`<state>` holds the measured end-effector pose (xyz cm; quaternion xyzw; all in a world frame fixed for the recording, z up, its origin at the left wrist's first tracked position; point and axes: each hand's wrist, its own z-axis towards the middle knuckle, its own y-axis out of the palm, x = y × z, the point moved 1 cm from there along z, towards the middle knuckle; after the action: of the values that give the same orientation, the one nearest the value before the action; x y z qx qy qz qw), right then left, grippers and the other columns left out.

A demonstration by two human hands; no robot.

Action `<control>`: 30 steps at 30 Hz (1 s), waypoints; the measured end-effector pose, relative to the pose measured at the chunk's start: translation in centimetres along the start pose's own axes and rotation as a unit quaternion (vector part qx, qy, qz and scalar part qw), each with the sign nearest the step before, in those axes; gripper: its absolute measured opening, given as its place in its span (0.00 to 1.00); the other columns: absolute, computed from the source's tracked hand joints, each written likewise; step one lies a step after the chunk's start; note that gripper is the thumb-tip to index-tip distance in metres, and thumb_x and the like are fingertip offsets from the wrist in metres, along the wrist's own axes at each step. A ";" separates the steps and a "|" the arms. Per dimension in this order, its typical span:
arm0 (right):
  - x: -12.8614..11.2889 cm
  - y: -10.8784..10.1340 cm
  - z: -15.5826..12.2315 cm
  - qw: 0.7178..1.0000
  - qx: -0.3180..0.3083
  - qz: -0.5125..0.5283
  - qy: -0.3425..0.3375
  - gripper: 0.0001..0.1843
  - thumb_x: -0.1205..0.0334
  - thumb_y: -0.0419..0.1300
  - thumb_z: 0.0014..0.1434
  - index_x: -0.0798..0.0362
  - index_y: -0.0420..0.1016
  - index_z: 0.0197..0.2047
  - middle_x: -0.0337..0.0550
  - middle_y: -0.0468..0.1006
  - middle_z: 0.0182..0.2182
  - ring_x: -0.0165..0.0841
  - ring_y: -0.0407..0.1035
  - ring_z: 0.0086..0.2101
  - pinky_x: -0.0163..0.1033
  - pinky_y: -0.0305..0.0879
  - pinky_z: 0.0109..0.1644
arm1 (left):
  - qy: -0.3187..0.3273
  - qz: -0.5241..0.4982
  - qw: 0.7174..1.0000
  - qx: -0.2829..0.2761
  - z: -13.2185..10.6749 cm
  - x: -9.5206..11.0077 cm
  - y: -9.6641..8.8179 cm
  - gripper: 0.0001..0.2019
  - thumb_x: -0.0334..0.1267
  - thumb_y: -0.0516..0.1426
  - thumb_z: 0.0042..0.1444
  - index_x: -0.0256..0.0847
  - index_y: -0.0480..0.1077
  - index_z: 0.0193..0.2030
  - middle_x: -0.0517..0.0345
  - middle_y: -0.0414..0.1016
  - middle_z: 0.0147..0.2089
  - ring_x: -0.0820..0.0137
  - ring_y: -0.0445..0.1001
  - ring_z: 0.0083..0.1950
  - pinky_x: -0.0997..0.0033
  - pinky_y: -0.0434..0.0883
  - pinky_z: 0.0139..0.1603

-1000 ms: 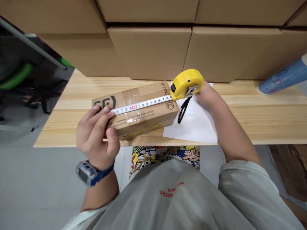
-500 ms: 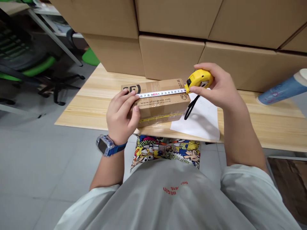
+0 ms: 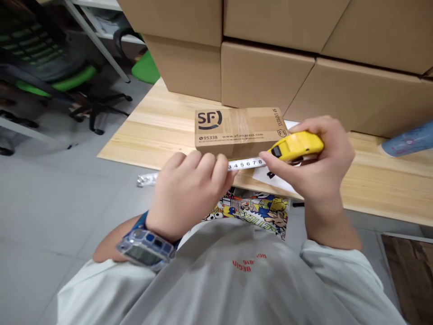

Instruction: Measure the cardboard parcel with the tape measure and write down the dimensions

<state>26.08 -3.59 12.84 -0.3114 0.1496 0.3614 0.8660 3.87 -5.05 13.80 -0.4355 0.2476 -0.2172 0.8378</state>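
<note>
Cartons [image 3: 267,67] stacked behind parcel [image 3: 237,131]; left fingers [image 3: 199,164] clasp tape blade [image 3: 246,164], right fingers [image 3: 324,131] grip yellow tape measure [image 3: 296,146].

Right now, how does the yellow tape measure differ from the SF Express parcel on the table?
The yellow tape measure has a glossy, rounded plastic case, while the SF Express parcel is a squared brown cardboard box with black print. The tape measure is held up in the right hand, while the parcel rests on the wooden table. The tape measure looks much smaller than the parcel. Both sit close together.
</note>
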 end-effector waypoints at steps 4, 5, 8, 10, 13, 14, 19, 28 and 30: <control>0.9 1.7 -2.1 0.988 0.072 -0.096 -0.103 0.20 0.54 0.69 0.52 0.44 0.67 0.46 0.45 0.75 0.35 0.43 0.73 0.36 0.56 0.73 0.43 | 0.036 0.025 0.999 0.009 -1.4 1.1 0.9 0.13 0.37 0.53 0.67 0.42 0.69 0.30 0.57 0.64 0.23 0.67 0.64 0.27 0.63 0.55 0.27; 1.2 2.0 -2.5 0.980 0.093 -0.109 -0.138 0.22 0.54 0.68 0.52 0.44 0.67 0.48 0.46 0.75 0.36 0.44 0.73 0.36 0.56 0.73 0.43 | 0.045 0.038 0.998 0.015 -1.6 1.2 1.2 0.11 0.35 0.54 0.66 0.41 0.69 0.31 0.57 0.65 0.24 0.67 0.64 0.28 0.64 0.55 0.27; 1.7 2.4 -3.2 0.970 0.105 -0.119 -0.185 0.24 0.57 0.68 0.53 0.45 0.67 0.52 0.47 0.75 0.36 0.43 0.72 0.34 0.54 0.72 0.38 | 0.070 0.076 0.994 0.041 -2.1 1.3 1.8 0.09 0.32 0.54 0.66 0.40 0.72 0.33 0.56 0.67 0.25 0.67 0.65 0.29 0.64 0.57 0.28; 1.8 2.3 -3.5 0.972 0.090 -0.116 -0.182 0.23 0.60 0.68 0.53 0.44 0.68 0.51 0.46 0.76 0.34 0.43 0.72 0.32 0.52 0.71 0.34 | 0.082 0.077 0.991 0.075 -2.8 1.0 1.8 0.09 0.39 0.55 0.67 0.39 0.75 0.41 0.53 0.75 0.33 0.64 0.71 0.36 0.63 0.62 0.34; 1.8 1.8 -3.9 0.970 0.112 -0.123 -0.178 0.22 0.59 0.68 0.51 0.44 0.70 0.49 0.45 0.75 0.31 0.42 0.71 0.29 0.51 0.70 0.31 | -0.006 0.049 0.991 0.124 -4.8 -0.4 1.1 0.20 0.51 0.57 0.65 0.41 0.73 0.57 0.46 0.78 0.52 0.55 0.74 0.52 0.55 0.66 0.49; 1.9 1.6 -4.1 0.968 0.127 -0.126 -0.177 0.21 0.58 0.67 0.51 0.45 0.71 0.49 0.44 0.75 0.31 0.42 0.71 0.29 0.50 0.69 0.31 | -0.080 0.024 0.987 0.136 -5.7 -1.1 0.8 0.23 0.52 0.56 0.65 0.41 0.72 0.59 0.44 0.77 0.54 0.54 0.74 0.54 0.54 0.66 0.52; 2.4 1.1 -5.3 0.964 0.156 -0.145 -0.158 0.20 0.54 0.68 0.50 0.45 0.73 0.47 0.45 0.77 0.29 0.45 0.73 0.27 0.52 0.71 0.28 | -0.437 -0.296 0.849 0.026 -9.2 -3.1 0.7 0.23 0.54 0.49 0.68 0.40 0.72 0.32 0.55 0.71 0.28 0.69 0.68 0.31 0.66 0.63 0.35; 2.0 0.8 -7.8 0.970 0.080 -0.162 -0.163 0.15 0.59 0.64 0.55 0.47 0.73 0.47 0.45 0.78 0.29 0.42 0.74 0.27 0.47 0.72 0.27 | -0.462 -0.481 0.741 -0.075 -10.2 1.2 3.4 0.26 0.58 0.46 0.70 0.42 0.55 0.25 0.62 0.56 0.22 0.74 0.57 0.25 0.69 0.56 0.25; 1.3 0.7 -8.4 0.973 0.069 -0.159 -0.154 0.14 0.58 0.64 0.56 0.48 0.72 0.46 0.45 0.77 0.28 0.40 0.73 0.26 0.45 0.72 0.26 | -0.446 -0.513 0.728 -0.091 -9.9 2.3 3.7 0.26 0.58 0.45 0.70 0.42 0.56 0.26 0.62 0.56 0.24 0.75 0.56 0.26 0.70 0.57 0.27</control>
<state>26.13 -7.93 5.52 -0.2109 -0.0127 0.2512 0.9446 0.28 -10.59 5.22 -0.6172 -0.3969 -0.3710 0.5690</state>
